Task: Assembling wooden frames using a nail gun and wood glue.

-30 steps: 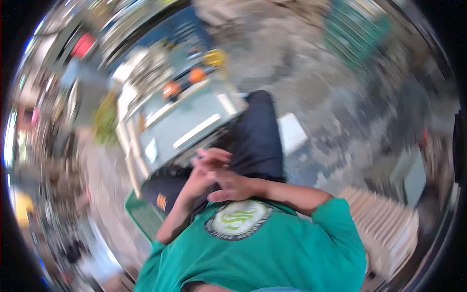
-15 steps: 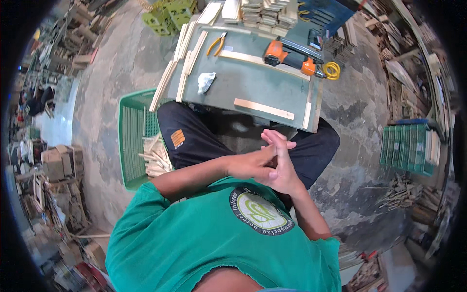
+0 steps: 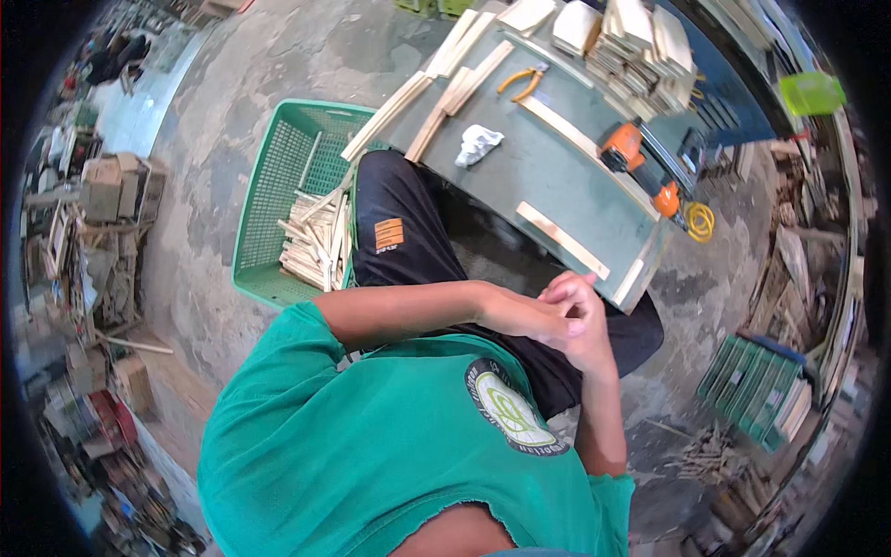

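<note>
My left hand [image 3: 531, 317] and my right hand [image 3: 582, 325] are clasped together over my lap, just off the near edge of the green-grey work table [image 3: 520, 186]. The right fingers curl around the left hand, whose own fingers are mostly hidden. No object shows between them. Closest to the hands lies a short wooden strip [image 3: 563, 240] along the table's near edge. Farther in are a long wooden strip [image 3: 580, 139], an orange and black nail gun [image 3: 640, 167], orange-handled pliers [image 3: 525, 83] and a crumpled white wad [image 3: 477, 145].
Left of my leg stands a green plastic basket [image 3: 264, 227] with thin wood offcuts [image 3: 320, 243]. More strips [image 3: 394, 111] line the table's left edge. Stacked wooden pieces [image 3: 640, 56] sit at the back. A yellow coiled hose [image 3: 699, 223] hangs by the right corner; a green crate [image 3: 750, 385] stands at right.
The view has turned, so the table appears tilted and farther right. My hands stay together but have shifted, the right fingers now more curled over the left. The tools and strips keep their places.
</note>
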A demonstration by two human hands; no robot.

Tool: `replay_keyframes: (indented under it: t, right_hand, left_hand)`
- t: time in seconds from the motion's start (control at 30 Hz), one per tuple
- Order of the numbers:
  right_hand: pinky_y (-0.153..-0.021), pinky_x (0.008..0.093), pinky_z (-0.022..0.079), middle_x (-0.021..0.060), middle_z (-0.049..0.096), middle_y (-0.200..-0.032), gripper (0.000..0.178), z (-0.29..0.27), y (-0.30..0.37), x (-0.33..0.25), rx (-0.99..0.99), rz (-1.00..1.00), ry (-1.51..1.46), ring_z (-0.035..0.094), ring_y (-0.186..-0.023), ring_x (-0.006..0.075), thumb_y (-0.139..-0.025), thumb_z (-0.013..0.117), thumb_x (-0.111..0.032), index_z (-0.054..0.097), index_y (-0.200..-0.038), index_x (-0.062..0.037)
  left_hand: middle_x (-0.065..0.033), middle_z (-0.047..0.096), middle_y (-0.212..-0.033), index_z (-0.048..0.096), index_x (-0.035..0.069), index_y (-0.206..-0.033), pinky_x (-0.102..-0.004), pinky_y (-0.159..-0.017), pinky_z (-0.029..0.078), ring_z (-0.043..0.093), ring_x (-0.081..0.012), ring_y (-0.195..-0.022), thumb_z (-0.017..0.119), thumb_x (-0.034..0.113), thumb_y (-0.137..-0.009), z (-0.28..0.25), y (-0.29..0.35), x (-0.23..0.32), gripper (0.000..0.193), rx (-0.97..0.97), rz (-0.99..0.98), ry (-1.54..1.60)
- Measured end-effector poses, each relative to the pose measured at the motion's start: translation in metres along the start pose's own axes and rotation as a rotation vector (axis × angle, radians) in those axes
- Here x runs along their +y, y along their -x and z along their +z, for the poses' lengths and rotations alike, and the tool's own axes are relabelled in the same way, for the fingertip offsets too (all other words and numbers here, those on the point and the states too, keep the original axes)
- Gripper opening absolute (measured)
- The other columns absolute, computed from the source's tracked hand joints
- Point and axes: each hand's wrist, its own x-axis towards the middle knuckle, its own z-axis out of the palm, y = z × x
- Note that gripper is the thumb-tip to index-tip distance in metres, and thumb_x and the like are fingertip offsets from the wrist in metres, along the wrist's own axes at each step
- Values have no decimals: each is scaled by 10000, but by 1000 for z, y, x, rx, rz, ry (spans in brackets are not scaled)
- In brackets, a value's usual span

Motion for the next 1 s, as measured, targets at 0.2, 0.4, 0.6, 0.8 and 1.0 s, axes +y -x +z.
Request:
replay_keyframes:
  t: [0.2,0.4,0.6,0.8,1.0]
  right_hand:
    - [-1007,401,518,156,507,-1468,798,-46,32,-1,331,383,311,587,-1256,299,-892,774,-152,369,-1566,-14]
    - [-1154,501,380,195,577,-1384,493,-104,115,23,181,436,1223,495,-1357,421,-875,766,-163,617,-1319,-8]
    - [-1052,535,381,110,629,-1204,477,-132,136,58,76,163,1385,567,-1201,343,-747,773,-308,681,-1152,-72]
    - [-998,531,381,117,603,-1113,455,-139,128,67,105,110,1354,559,-1123,352,-799,643,-410,684,-1116,-86]
    - [-967,515,388,104,621,-1077,438,-142,122,70,140,99,1336,580,-1075,343,-839,620,-458,705,-1065,-94]
  left_hand:
    - [-233,567,-1380,478,4,-1422,-461,-1005,521,600,-398,-1237,735,301,-872,-43,44,12,676,586,153,-715]
    - [-115,699,-1154,712,55,-1133,-474,-1022,466,650,-305,-1117,781,240,-827,-115,169,-10,364,966,-117,-1244]
    - [-103,631,-1113,680,83,-1049,-467,-1000,411,600,-294,-1105,725,324,-730,-165,190,-30,403,738,-2,-1475]
    - [-126,606,-1100,665,71,-1054,-503,-1017,398,583,-340,-1083,660,443,-745,-174,191,-31,484,750,-43,-1484]
    - [-140,609,-1127,671,73,-1081,-557,-1070,386,582,-359,-1158,624,503,-771,-176,202,-37,532,817,-91,-1442]
